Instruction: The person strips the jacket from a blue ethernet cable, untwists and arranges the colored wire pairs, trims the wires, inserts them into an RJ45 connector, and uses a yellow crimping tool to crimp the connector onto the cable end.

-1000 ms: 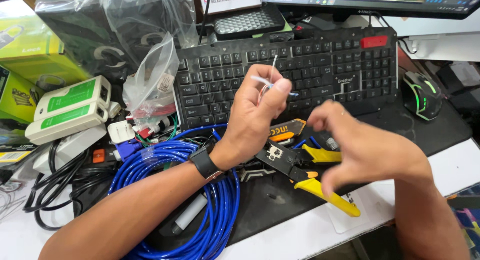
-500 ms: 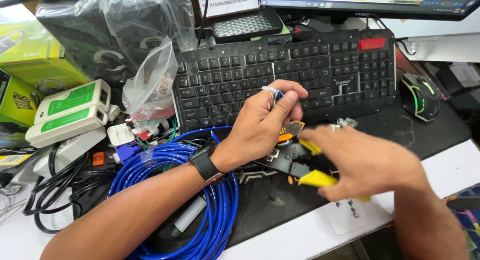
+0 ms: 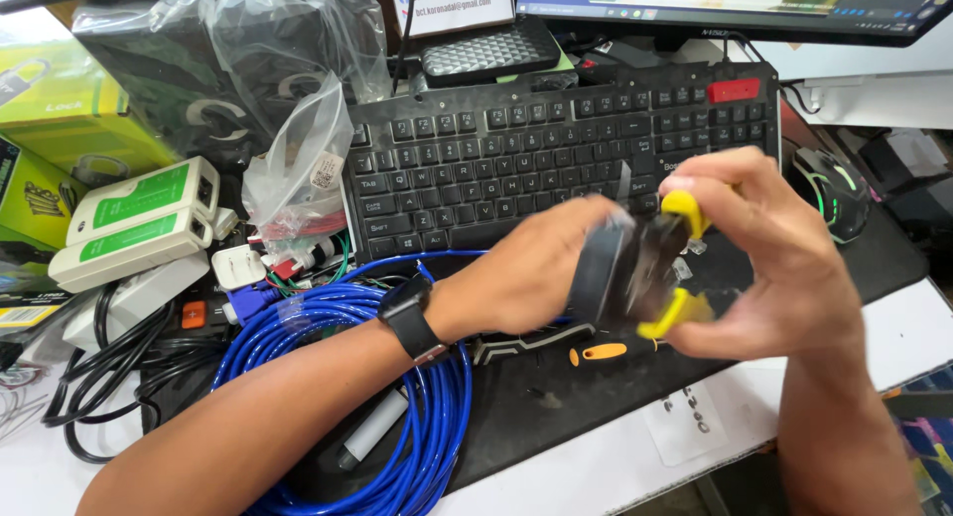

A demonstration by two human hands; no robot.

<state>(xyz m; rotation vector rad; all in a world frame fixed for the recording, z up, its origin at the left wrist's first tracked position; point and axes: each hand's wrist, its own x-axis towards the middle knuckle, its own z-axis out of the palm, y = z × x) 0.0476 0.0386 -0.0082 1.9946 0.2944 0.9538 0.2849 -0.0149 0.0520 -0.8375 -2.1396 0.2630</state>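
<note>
Both hands on crimper [image 3: 645, 268], handles pointing right

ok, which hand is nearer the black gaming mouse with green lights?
Right. The right hand holds the yellow-handled crimping tool just beside the mouse; the left hand sits further away.

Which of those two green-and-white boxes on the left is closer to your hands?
The lower green-and-white box, lying nearer the blue cable coil; the other box sits just behind it, farther from the left hand.
</note>
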